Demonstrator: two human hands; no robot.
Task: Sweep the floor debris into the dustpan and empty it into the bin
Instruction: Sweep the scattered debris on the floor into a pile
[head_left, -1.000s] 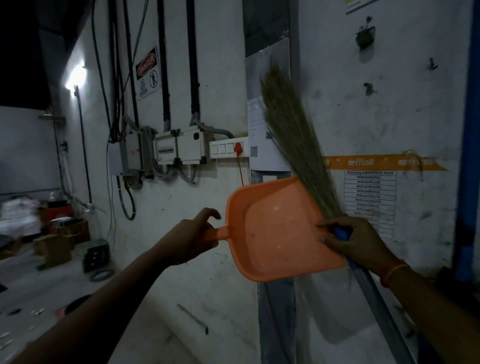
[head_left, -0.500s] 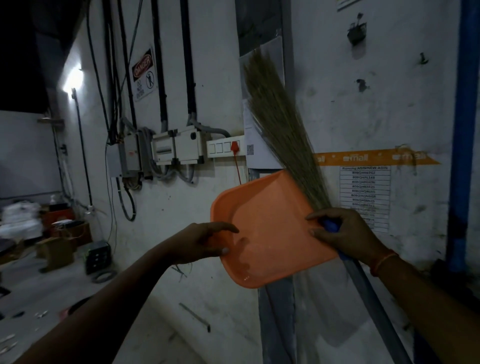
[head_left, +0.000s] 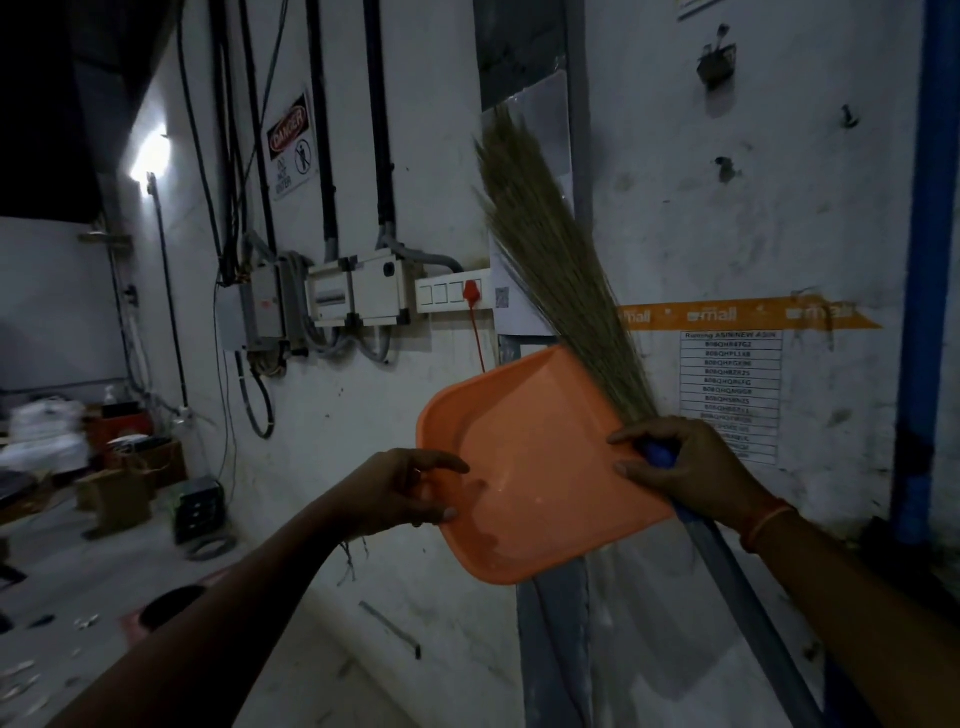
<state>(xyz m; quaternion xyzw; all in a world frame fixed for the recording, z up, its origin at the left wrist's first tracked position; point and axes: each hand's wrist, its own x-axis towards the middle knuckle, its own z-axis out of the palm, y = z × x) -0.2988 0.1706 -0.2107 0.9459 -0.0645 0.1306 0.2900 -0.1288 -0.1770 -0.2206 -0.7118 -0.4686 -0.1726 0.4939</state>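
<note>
An orange dustpan (head_left: 530, 467) is held up in front of the white wall with its hollow side facing me. My left hand (head_left: 400, 493) pinches its left edge between thumb and fingers, and the pan's handle is hidden. My right hand (head_left: 691, 467) grips the blue collar of a grass broom (head_left: 550, 260) and touches the pan's right edge. The bristles point up along the wall behind the pan. The broom's grey shaft (head_left: 737, 587) runs down to the right.
Electrical boxes (head_left: 353, 291) with cables and a danger sign (head_left: 291, 145) are fixed on the wall to the left. A blue pipe (head_left: 930, 260) runs down the right side. Cardboard boxes (head_left: 119, 488), a dark round opening (head_left: 171, 605) and scattered bits (head_left: 26, 670) are on the floor at left.
The dustpan has turned so its handle is out of sight. My left hand shifted from the handle to the pan's left edge. My right hand still holds the broom.
</note>
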